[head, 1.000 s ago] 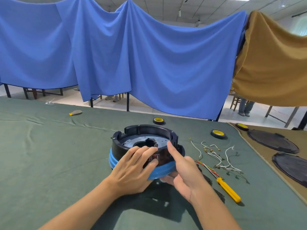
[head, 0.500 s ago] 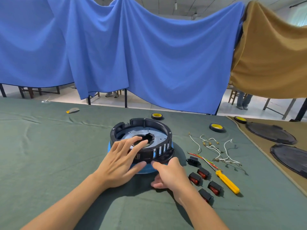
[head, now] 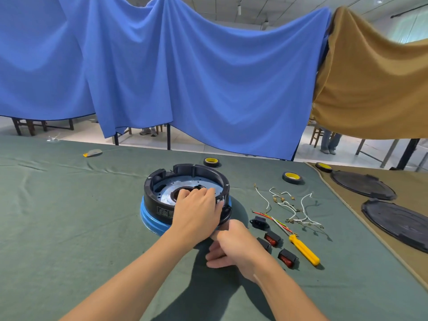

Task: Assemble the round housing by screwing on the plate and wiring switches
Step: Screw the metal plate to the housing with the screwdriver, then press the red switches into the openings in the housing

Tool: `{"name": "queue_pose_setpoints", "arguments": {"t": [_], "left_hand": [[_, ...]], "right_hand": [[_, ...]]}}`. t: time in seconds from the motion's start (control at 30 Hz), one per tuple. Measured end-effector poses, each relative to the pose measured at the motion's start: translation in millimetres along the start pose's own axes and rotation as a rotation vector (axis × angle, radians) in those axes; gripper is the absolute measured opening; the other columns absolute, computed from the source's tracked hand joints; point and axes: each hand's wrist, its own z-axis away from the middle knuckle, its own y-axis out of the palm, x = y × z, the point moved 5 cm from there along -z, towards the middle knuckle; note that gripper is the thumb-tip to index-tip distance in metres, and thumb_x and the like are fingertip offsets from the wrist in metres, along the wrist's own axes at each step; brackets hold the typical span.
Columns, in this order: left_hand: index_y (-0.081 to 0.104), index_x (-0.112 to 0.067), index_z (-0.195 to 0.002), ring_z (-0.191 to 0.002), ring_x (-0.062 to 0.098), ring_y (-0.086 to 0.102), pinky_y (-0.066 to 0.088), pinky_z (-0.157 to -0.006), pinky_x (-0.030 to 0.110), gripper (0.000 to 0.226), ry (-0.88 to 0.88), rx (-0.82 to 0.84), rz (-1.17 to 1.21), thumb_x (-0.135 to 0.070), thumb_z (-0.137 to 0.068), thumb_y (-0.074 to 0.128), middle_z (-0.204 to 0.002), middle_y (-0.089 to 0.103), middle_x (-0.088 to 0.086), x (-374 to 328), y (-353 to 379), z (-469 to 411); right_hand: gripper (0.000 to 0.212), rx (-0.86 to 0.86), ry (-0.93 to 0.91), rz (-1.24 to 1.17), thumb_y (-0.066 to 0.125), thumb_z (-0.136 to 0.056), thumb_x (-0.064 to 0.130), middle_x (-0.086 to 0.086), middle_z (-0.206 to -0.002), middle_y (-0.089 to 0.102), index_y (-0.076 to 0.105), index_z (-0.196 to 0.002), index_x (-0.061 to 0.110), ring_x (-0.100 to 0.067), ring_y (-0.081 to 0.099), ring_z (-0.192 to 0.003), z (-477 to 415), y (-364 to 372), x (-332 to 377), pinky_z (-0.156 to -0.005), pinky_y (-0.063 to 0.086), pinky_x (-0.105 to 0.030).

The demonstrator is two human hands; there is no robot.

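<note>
The round housing [head: 159, 205], a black ring on a blue base, stands mid-table with the perforated metal plate [head: 165, 189] inside it. My left hand [head: 196, 212] lies over the near rim, its fingers curled down onto the plate by the centre hole. My right hand [head: 234, 247] rests on the cloth at the housing's front right. Its thumb and forefinger reach the blue base and its other fingers are loosely curled; nothing shows in it. To the right lie black rocker switches [head: 287, 258] with red faces, a black socket [head: 258, 222] and loose wires [head: 289, 205].
A yellow screwdriver [head: 303, 250] lies right of the switches. Tape rolls [head: 292, 177] sit behind the housing and wires. Two black round lids [head: 398, 223] rest on the brown cloth at far right. A small yellow-grey item [head: 92, 153] lies far left.
The housing has settled flat and farther from me. My left hand closed its spread fingers and reached over the rim onto the plate. My right hand dropped from the rim to the base.
</note>
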Motion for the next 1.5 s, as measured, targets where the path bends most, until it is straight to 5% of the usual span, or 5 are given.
{"name": "queue_pose_setpoints", "arguments": {"t": [0.3, 0.77, 1.07, 1.27, 1.5], "left_hand": [[0.072, -0.025, -0.077, -0.064, 0.014, 0.064, 0.048, -0.066, 0.030, 0.020, 0.215, -0.181, 0.039, -0.044, -0.084, 0.069, -0.060, 0.065, -0.010, 19.7, -2.4, 11.1], [0.079, -0.027, -0.100, -0.092, 0.016, 0.067, 0.043, -0.083, 0.034, 0.037, 0.127, -0.158, 0.150, -0.050, -0.098, 0.049, -0.091, 0.076, -0.008, 32.9, -20.7, 23.0], [0.071, -0.027, -0.093, -0.086, 0.017, 0.064, 0.041, -0.078, 0.033, 0.039, 0.064, -0.090, 0.052, -0.053, -0.099, 0.042, -0.082, 0.071, -0.008, 19.9, -11.3, 23.7], [0.067, -0.020, -0.070, -0.058, 0.018, 0.057, 0.041, -0.064, 0.032, 0.031, 0.166, -0.197, 0.068, -0.039, -0.093, 0.060, -0.052, 0.057, -0.008, 7.6, -10.0, 29.1], [0.074, -0.015, -0.082, -0.063, 0.021, 0.062, 0.047, -0.068, 0.035, 0.044, 0.238, -0.262, 0.079, -0.044, -0.095, 0.043, -0.060, 0.066, -0.005, 13.2, -5.6, 26.6]], "right_hand": [[0.012, -0.253, -0.038, -0.169, 0.056, -0.095, 0.015, -0.018, -0.096, 0.067, 0.060, -0.097, 0.004, -0.024, 0.071, -0.076, -19.4, -24.5, 5.4, -0.053, 0.056, -0.028], [0.016, -0.104, 0.023, -0.350, 0.058, -0.093, 0.012, -0.013, -0.064, 0.060, 0.061, -0.084, -0.001, -0.019, 0.056, -0.050, 7.0, 41.4, 0.9, -0.043, 0.047, -0.022], [0.020, -0.147, -0.272, 0.352, 0.057, -0.090, 0.021, 0.000, -0.064, 0.069, 0.067, -0.073, 0.016, -0.012, 0.067, -0.055, 20.0, -29.3, 25.4, -0.051, 0.048, -0.022], [0.016, -0.375, -0.351, 0.741, 0.059, -0.088, 0.025, 0.008, -0.071, 0.069, 0.070, -0.077, 0.025, -0.021, 0.065, -0.083, 17.1, -104.2, 23.3, -0.085, 0.050, -0.035], [0.008, -0.216, -0.334, 0.962, 0.069, -0.085, 0.031, 0.015, -0.076, 0.067, 0.067, -0.077, 0.032, -0.008, 0.062, -0.082, 2.5, -136.0, 11.7, -0.076, 0.050, -0.027]]}}
